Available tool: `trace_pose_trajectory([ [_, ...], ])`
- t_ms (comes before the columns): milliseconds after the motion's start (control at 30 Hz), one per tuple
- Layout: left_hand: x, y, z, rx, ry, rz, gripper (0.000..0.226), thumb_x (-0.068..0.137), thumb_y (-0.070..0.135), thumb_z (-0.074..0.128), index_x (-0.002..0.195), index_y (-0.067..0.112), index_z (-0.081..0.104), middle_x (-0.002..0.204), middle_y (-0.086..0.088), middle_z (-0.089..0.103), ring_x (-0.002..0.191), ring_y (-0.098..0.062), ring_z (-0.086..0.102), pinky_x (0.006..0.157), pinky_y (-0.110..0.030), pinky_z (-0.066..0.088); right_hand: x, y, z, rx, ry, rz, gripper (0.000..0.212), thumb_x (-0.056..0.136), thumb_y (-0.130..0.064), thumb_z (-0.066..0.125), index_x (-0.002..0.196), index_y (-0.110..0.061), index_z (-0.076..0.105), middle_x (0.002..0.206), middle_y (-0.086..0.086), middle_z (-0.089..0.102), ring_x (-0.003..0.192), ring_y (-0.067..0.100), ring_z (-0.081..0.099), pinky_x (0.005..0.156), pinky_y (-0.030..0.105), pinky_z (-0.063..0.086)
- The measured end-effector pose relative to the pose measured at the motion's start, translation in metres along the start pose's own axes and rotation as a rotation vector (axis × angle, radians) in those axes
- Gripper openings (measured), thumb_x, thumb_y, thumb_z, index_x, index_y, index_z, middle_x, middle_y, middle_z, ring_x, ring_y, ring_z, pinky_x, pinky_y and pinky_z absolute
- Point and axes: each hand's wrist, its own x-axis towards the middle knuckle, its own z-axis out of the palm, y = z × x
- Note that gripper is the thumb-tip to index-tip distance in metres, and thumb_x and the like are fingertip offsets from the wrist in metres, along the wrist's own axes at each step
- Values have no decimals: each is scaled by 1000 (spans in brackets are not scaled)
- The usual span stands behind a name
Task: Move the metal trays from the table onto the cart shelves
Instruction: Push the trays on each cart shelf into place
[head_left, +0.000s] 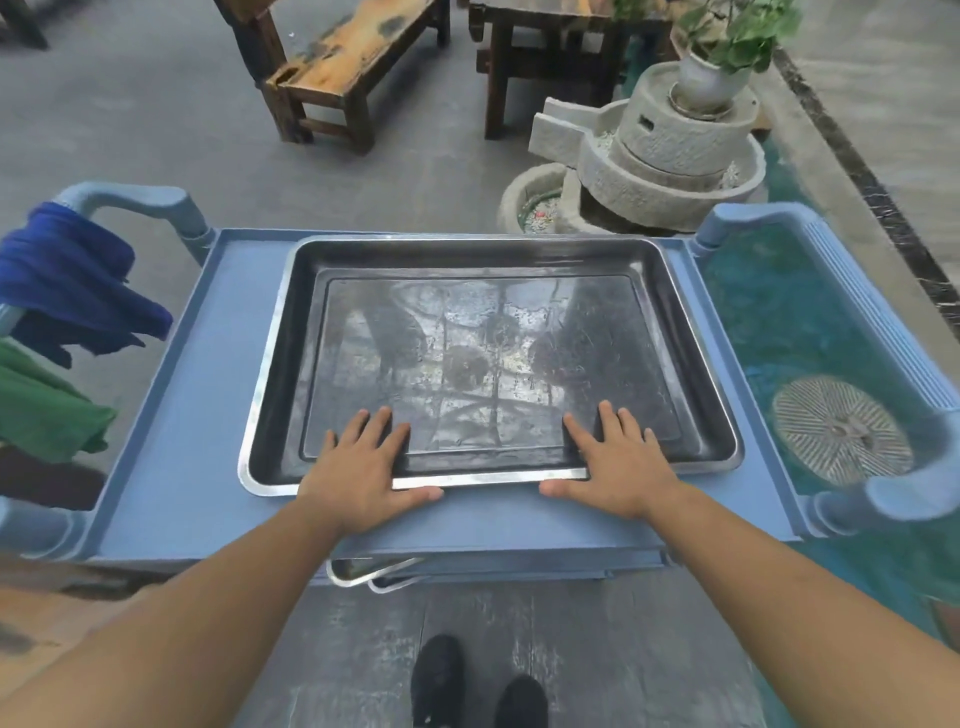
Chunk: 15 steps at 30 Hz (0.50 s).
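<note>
The blue cart's top shelf (187, 415) carries one metal tray (488, 332) lying flat

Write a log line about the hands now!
metal tray: on cart top shelf | left hand: flat over near rim | right hand: same | lower shelf: more trays

Single head-worn wide-angle view, facing forward and steeply downward. Close above the blue cart (171, 467), with the metal tray (493, 364) centred and near. Shoes (436, 680) at the bottom edge; wooden bench (353, 57) far off at the top. Straight lines bowed near the borders.
</note>
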Motion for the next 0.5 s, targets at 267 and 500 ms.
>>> trace_pose_trajectory([
  [267,-8,2,0,-49,-49,-10,121,58,103,11,155,32,6,165,1,-2,152,-24,-3,119,-59,12,-11,-4,-1,66,-45,13,121,48,-104,24,150,-47,-5,162,11,-18,149,35,-13,117,63,9],
  [500,-37,3,2,-35,-73,-6,120,59,102,11,156,31,5,165,0,-4,152,-24,-5,120,-57,10,-31,-11,19,37,-9,6,120,49,-105,18,151,-46,-4,162,13,-14,149,37,-10,115,65,13],
])
